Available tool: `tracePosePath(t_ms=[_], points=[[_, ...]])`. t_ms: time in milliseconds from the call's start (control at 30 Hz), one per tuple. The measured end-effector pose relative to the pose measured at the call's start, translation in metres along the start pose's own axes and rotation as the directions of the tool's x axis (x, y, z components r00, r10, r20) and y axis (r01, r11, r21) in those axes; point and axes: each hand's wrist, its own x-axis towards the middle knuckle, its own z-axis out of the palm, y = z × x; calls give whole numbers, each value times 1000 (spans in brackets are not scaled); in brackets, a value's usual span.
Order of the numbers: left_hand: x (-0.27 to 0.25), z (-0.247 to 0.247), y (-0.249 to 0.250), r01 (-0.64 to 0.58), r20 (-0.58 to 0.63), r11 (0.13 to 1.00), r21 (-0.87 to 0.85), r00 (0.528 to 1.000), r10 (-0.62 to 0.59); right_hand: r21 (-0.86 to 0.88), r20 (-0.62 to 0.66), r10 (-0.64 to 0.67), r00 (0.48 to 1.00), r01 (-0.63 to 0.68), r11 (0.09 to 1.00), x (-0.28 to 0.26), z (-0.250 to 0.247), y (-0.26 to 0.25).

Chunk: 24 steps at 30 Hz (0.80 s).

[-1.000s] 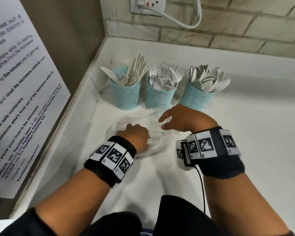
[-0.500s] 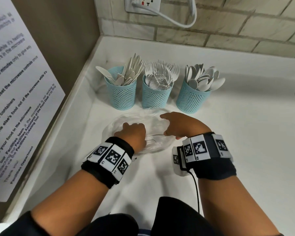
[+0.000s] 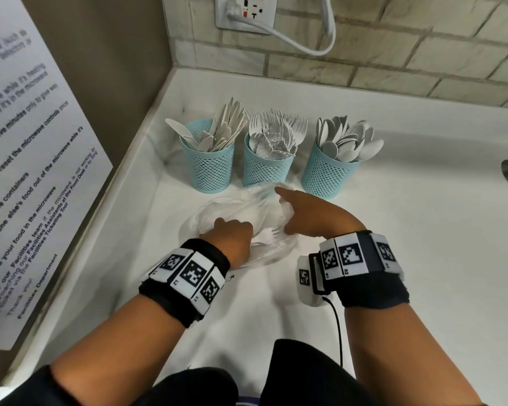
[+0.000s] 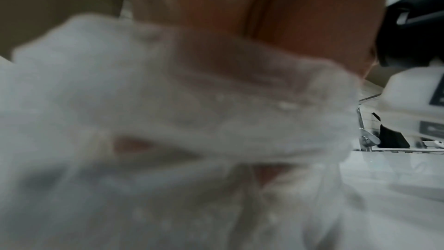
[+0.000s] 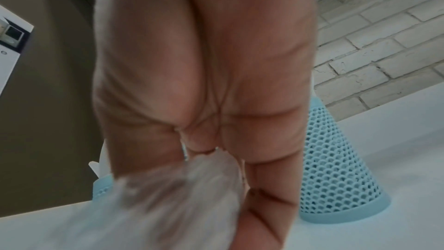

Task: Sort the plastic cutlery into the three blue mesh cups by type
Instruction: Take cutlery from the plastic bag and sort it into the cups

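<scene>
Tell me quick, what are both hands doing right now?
Left hand: fingers curled, gripping the clear plastic bag.
Right hand: pinching the same bag's far edge, index finger sticking out.

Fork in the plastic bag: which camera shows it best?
The head view: the fork lies inside the clear bag between both hands, tines visible. The left wrist view shows only blurred plastic, the right wrist view only palm and bunched plastic.
</scene>
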Motion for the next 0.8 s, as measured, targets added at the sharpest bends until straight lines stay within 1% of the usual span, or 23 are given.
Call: tracePosePath(t_ms=[100, 167, 267, 400, 500, 600, 667, 733, 800], points=[[1, -3, -4, -6, -66, 999, -49, 998, 3, -65, 10, 14, 1000, -14, 998, -4, -2, 2], [2, -5, -8, -19, -115, 995, -93, 993, 8, -53, -8, 9, 1000, -10, 999, -5, -2, 5], [2, -8, -12, -37, -152, 986, -159, 988, 13, -49, -11, 3, 1000, -3, 999, -1, -1, 9], [-3, -14, -17, -76, -206, 968, -239, 978, 26, -110, 21, 35, 999, -33, 993, 4, 3, 15], [-6, -15, -25, -114, -212, 932, -344, 976, 41, -120, 55, 65, 996, -58, 991, 7, 3, 21], [-8, -15, -31, -160, -226, 890, -426, 972, 66, -96, 46, 38, 998, -33, 995, 8, 1, 22], [-9, -15, -33, -170, -259, 891, -421, 964, 61, -26, 16, -11, 1000, 12, 1000, 8, -2, 20], [-8, -15, -30, -173, -284, 905, -389, 957, 61, 165, 25, -69, 997, 64, 984, 7, -4, 20], [-7, -15, -25, -170, -294, 903, -395, 954, 51, 359, 34, -136, 990, 115, 926, 4, -4, 16]])
